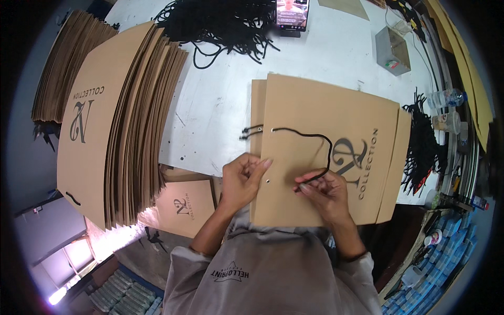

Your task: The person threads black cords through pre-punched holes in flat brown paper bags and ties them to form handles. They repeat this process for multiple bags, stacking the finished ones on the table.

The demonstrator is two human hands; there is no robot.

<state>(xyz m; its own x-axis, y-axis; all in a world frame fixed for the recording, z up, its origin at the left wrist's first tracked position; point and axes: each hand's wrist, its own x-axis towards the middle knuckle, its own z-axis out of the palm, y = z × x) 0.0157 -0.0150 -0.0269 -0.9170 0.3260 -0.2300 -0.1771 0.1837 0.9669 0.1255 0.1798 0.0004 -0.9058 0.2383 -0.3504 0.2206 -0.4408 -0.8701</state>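
A flat brown paper bag [315, 105] with a dark printed logo lies in front of me, its top edge to the left. Through one eyelet runs a black cord [329, 149]; its two tipped ends stick out past the bag's left edge. My right hand [328, 197] pinches the cord's other end above the bag, near the second eyelet [268, 181], which has no cord in it. At the bag's left edge my left hand [245, 176] is closed, thumb on top, gripping the paper edge.
A tall stack of brown bags [142, 126] stands on the left, another behind it. Black cords [220, 26] are heaped at the far side beside a phone [291, 14]. More cords [422, 142], a metal box [392, 50] and a plastic bottle [446, 98] are on the right.
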